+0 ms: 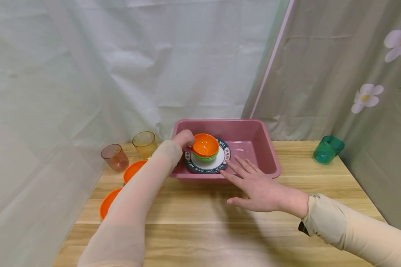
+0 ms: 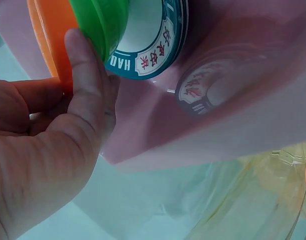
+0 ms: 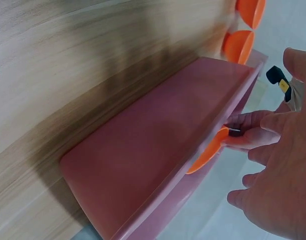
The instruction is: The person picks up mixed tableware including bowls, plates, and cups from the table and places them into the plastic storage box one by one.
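Observation:
My left hand [image 1: 184, 139] pinches the rim of an orange bowl [image 1: 205, 145] between thumb and fingers. That bowl sits at the top of a stack, over green bowls [image 1: 205, 158]. Beneath them lies a white plate [image 1: 219, 163] with a dark teal lettered rim, inside a pink basin [image 1: 267, 148]. In the left wrist view the thumb lies along the orange bowl [image 2: 53, 40], close to the green bowl [image 2: 105, 25]. Held over the basin's near right edge, my right hand [image 1: 257, 189] has its fingers spread and holds nothing.
Left of the basin stand a yellow glass [image 1: 145, 144] and a pinkish glass [image 1: 115, 158]. Two more orange bowls, the farther bowl [image 1: 132, 170] and the nearer bowl [image 1: 109, 202], are partly behind the left arm. A green glass [image 1: 327, 149] stands at the far right of the wooden table [image 1: 194, 230].

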Demonstrator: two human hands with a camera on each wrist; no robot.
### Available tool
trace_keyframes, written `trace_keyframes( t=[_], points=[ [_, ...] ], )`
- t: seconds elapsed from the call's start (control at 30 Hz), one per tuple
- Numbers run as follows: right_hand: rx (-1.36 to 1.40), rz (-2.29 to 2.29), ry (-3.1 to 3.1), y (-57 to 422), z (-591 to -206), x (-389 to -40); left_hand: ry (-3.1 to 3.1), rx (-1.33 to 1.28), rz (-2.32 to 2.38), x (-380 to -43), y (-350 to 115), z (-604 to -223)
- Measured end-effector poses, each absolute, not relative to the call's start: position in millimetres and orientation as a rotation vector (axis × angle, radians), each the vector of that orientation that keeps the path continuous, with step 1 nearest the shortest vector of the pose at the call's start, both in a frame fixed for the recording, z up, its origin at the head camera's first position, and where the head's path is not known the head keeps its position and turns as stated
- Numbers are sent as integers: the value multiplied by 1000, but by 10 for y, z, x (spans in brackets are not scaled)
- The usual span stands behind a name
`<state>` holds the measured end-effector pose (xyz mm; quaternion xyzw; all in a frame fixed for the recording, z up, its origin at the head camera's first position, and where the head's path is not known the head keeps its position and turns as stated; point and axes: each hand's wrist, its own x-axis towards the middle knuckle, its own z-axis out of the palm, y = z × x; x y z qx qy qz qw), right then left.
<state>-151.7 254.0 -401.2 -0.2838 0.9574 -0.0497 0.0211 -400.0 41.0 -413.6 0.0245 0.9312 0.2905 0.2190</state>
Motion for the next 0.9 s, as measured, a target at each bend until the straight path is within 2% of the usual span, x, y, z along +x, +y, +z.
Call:
trace_keyframes(
  t=[0.33, 0.67, 0.9],
  points=[
    [-902, -137, 2978, 2546, -4022, -1530, 2538, 153, 872, -3796, 284, -4066],
    [-870, -158, 3014, 2650, -4040, -1540, 2855, 444, 800, -3814, 175, -4011],
    [-829, -176, 3047, 2754, -4057, -1548, 2960, 719, 597, -3644, 67, -3933]
  ],
)
